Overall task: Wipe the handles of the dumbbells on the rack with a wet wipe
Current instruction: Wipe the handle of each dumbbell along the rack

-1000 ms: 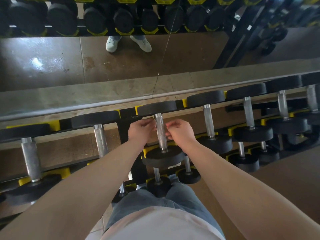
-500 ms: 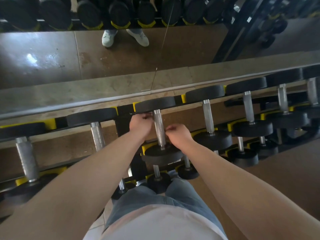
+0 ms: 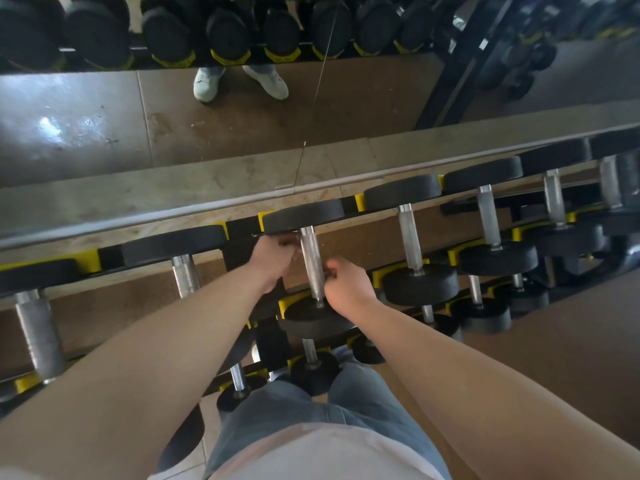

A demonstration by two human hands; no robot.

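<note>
A brown gym floor (image 3: 571,358) and a wall mirror (image 3: 242,116) are seen behind a long rack (image 3: 239,251). The middle dumbbell (image 3: 304,216) of its top row is being worked on. Its metal handle (image 3: 313,261) is flanked by the left hand (image 3: 273,261) at the far end and the right hand (image 3: 348,289) lower down, fingers (image 3: 330,271) curled against it. No wet wipe can be made out, so what is grasped cannot be told. Wiping is judged under way; the neighbouring handle (image 3: 408,237) is called for next.

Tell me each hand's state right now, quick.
Left hand: fingers curled beside the top of the dumbbell handle; what it holds cannot be told.
Right hand: fingers curled against the handle lower down; contents cannot be told.
</note>
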